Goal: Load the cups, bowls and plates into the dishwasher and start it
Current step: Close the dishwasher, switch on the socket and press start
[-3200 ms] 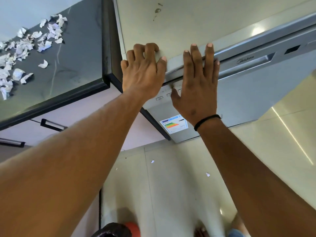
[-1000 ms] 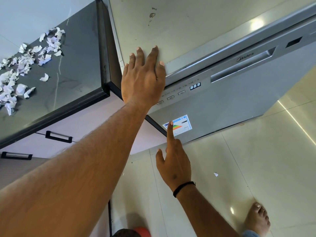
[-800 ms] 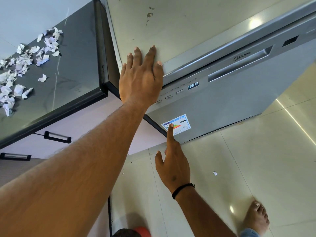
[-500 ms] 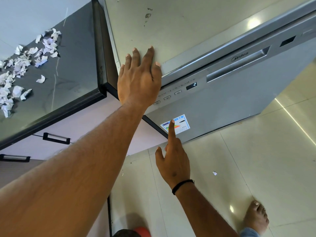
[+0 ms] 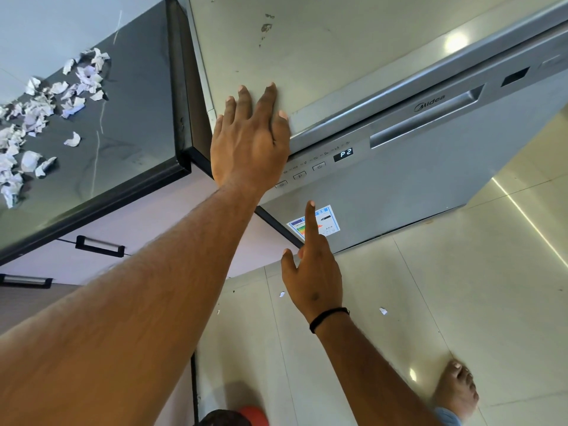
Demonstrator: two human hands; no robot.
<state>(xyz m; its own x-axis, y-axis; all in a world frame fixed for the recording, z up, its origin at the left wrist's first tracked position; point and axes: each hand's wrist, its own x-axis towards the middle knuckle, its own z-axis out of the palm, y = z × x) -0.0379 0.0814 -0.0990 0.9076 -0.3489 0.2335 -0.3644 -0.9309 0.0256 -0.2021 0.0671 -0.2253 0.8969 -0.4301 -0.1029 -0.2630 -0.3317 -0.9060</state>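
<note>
The dishwasher (image 5: 415, 179) is standing shut under the bench (image 5: 338, 50), its door closed, so no cups, bowls or plates are showing; loading looks finished and only the starting is left. Its small display (image 5: 346, 154), which was flashing 8:88 a second ago and then a lone 2, is now reading "P2". I judge that a programme is being chosen and the machine is powered up, though nothing is showing that a cycle is running yet.

The left hand (image 5: 250, 139) is lying flat on the bench top at the front edge, fingers straight and spread, holding nothing. The right hand (image 5: 313, 265) is hanging just below the control strip, forefinger extended and pointing up, the other fingers curled in, holding nothing; the fingertip is overlapping the energy label (image 5: 329, 221) and is standing apart from the button row (image 5: 299, 176).

Readable writing: "Midea" beside the recessed handle (image 5: 427, 121), a "P" on one button, a clock sign on the next. The coloured energy label's print is too small to read. Torn paper scraps (image 5: 46, 118) are lying on the dark bench to the left.
</note>
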